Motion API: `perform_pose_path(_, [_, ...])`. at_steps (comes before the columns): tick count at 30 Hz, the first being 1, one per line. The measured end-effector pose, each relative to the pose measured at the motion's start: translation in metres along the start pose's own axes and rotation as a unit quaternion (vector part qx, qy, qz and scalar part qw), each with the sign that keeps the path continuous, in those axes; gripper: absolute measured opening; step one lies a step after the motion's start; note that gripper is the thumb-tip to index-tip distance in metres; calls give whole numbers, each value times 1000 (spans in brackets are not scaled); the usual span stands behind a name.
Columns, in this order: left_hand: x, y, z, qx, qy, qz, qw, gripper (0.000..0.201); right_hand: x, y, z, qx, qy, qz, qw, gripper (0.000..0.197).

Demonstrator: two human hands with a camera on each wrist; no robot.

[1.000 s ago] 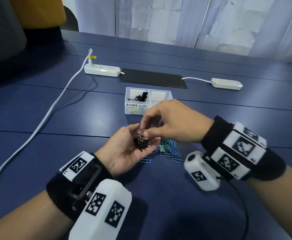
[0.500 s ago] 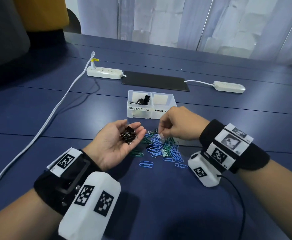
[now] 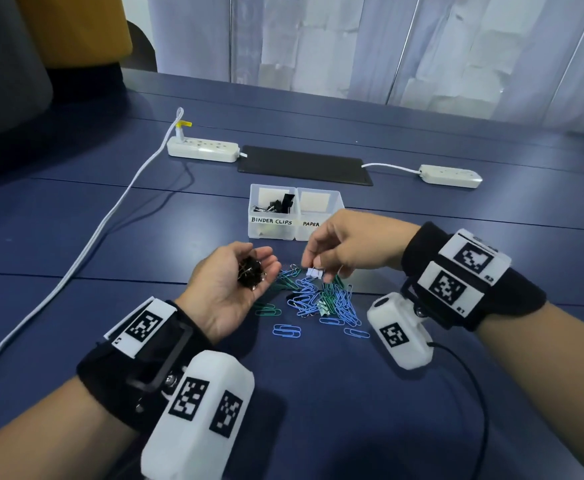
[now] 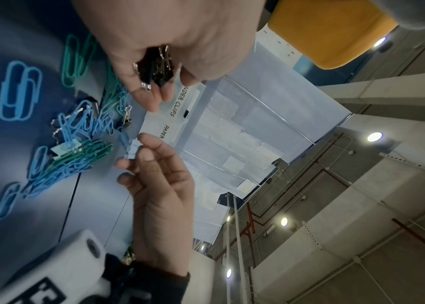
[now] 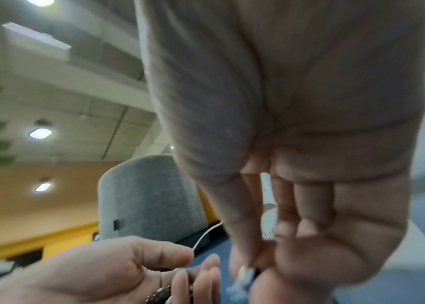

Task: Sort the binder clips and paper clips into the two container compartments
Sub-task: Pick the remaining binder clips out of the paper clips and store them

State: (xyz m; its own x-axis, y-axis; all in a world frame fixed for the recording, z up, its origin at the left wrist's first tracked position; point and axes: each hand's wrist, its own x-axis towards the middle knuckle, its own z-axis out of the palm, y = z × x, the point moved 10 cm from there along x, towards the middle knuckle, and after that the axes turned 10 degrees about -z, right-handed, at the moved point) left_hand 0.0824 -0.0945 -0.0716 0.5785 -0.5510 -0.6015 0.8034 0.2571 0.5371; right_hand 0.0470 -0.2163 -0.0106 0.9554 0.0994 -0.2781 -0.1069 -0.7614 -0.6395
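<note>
My left hand [image 3: 259, 259] is palm up left of the pile, its fingers cupped round several black binder clips [image 3: 250, 273]; the left wrist view shows the black binder clips [image 4: 158, 65] inside the curled fingers. My right hand [image 3: 313, 263] pinches a small white binder clip [image 3: 315, 271] just above the pile of blue and green paper clips [image 3: 321, 299]. The white binder clip [image 4: 132, 151] shows between thumb and fingers. Behind stands the clear two-compartment container [image 3: 295, 233]. Its left side, labelled BINDER CLIPS, holds black clips [image 3: 278, 206]; no clips show in the PAPER side.
A black mat [image 3: 304, 166] lies behind the container, with a white power strip [image 3: 202, 148] to its left and another power strip [image 3: 451, 175] to its right. A white cable [image 3: 86, 244] runs down the left of the blue table. Loose paper clips [image 3: 286, 330] lie nearer me.
My right hand left the left palm, dropped to the pile and now lifts a white binder clip from it. The left hand stays cupped with its black clips.
</note>
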Motion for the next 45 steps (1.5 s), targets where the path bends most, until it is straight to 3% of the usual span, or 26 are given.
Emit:
perform_pose_path(7, [-6,0,4,-30,-37,-34,998,28,-5,24,15,201,-28,60,977,18])
perform_pose_path(13, [-6,-3,7,-34,-42,-35,998,28,-14,31,22,367,-14,112,923,22])
perform_pose_path(19, [-7,-4,10,-19,-45,-35,998,27,-14,27,23,408,-11,97,908,25])
perform_pose_path(25, [-7,-7,12,1,-47,-44,998,26,-9,27,17,357,25,79,931,20])
perform_pose_path(32, [-4,-16,21,-5,-80,-78,994,25,3,-18,-11,214,123,-64,967,7])
perform_pose_path(38, [-1,-16,15,-23,-84,-99,991,28,2,-12,-26,170,179,-45,968,17])
perform_pose_path(40, [1,-12,9,-25,-76,-96,992,26,3,1,-33,108,197,-26,974,16])
perform_pose_path(45, [0,-2,4,-27,-67,-78,994,22,20,18,-9,-132,80,26,988,32])
